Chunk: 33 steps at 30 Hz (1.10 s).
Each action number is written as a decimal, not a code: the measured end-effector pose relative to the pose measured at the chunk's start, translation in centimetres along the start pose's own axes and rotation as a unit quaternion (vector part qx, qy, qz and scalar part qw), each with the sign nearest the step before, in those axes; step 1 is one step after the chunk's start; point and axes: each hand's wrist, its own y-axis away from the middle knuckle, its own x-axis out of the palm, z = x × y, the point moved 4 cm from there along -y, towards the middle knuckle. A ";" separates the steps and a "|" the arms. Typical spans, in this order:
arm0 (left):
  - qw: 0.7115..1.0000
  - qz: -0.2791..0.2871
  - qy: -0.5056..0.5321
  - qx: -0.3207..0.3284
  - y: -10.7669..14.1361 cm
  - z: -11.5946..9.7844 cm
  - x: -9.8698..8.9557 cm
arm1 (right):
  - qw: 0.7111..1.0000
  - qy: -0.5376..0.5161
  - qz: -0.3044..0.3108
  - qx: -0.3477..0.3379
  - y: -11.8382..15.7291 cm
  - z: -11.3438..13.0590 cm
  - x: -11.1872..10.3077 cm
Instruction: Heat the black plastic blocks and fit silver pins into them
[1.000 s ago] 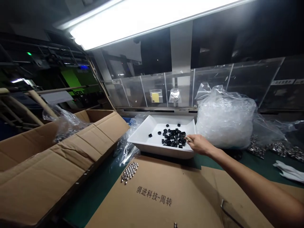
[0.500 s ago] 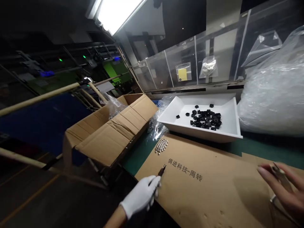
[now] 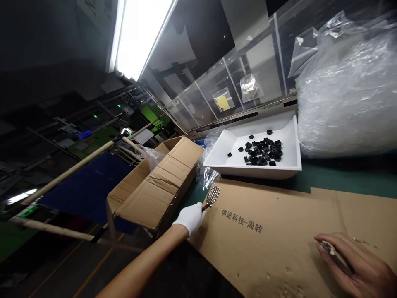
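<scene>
My left hand [image 3: 189, 218], in a white glove, is closed around a slim dark tool [image 3: 206, 207] with a bit of red on it. The tool's tip is at the lower edge of a cluster of small shiny metal pieces [image 3: 213, 193], which lie at the far left corner of a flat cardboard sheet [image 3: 279, 223]. I cannot tell whether the tip grips a piece. My bare right hand [image 3: 356, 265] is low over the right part of the sheet, its fingers around a slim tool [image 3: 339, 260] with a pale, worn-looking end. Its exact kind is unclear.
Behind the sheet stands a white tray [image 3: 254, 170] with many small black parts [image 3: 263, 151]. Bulky clear plastic wrap [image 3: 350, 91] fills the back right. An open cardboard box [image 3: 151, 192] stands left of the green table [image 3: 322, 167]. A lamp [image 3: 142, 37] hangs above.
My left hand has moved forward, bringing its tool to the metal pieces. My right hand has come left and lower over the cardboard. The camera view has tilted.
</scene>
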 end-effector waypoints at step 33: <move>0.975 -0.124 -0.180 0.027 -0.2 -2.6 -1.4 | 0.997 -0.005 0.077 -0.003 -0.2 1.1 0.2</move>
